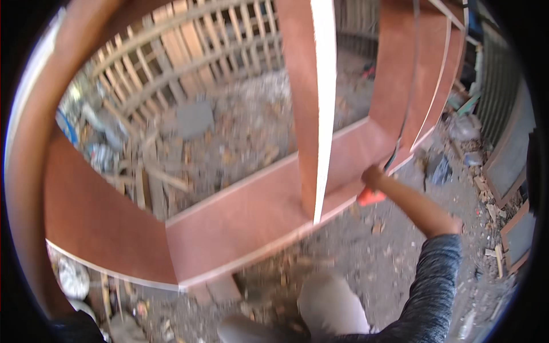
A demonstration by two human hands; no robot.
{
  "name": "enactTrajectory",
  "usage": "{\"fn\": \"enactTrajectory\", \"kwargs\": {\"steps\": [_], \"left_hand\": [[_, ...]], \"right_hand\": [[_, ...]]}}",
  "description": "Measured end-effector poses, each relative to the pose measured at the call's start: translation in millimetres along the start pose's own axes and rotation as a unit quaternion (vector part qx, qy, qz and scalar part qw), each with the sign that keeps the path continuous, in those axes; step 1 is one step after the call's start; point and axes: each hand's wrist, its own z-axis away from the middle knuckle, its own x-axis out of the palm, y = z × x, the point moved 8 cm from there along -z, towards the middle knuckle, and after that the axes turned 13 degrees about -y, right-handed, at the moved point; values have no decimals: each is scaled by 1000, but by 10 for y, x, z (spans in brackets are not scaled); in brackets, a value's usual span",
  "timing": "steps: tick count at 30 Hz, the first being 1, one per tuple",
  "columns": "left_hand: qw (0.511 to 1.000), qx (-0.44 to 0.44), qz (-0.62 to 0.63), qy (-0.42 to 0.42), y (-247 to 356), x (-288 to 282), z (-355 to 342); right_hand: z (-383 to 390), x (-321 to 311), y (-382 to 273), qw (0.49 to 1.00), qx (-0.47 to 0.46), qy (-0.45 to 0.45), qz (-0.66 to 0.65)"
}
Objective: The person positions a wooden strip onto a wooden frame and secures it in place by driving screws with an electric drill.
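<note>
My right hand (373, 176) is closed on an orange tool (370, 195) at the lower right of a reddish-brown wooden frame (234, 228) with pale edges. A dark cord or hose (403, 131) runs up from that hand. Just left of it stands an upright divider (303, 114) with a white edge. My left arm reaches up along the far left of the head view and out at the top; its hand is out of view. My bent legs (329, 308) show below the frame.
Beyond the frame are a slatted wooden fence (183, 46), a grey slab (194, 120) and scattered wood scraps (166, 177). At the right are corrugated sheeting (494, 114), leaning framed panels (506, 166) and bags (463, 128) on the debris-strewn dirt floor (400, 240).
</note>
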Motion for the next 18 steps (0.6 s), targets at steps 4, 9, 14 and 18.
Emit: {"fn": "enactTrajectory", "kwargs": {"steps": [4,9,14,18], "left_hand": [[998,-23,61,2,-225,43,197],[998,-37,41,-28,-217,25,35],[995,-30,98,12,-249,5,52],[989,-23,145,6,-200,71,147]], "right_hand": [[233,-511,-195,993,-54,-106,19],[512,-409,10,996,-8,-88,27],[715,-550,59,990,1,-143,10],[613,-701,-413,999,-53,0,5]]}}
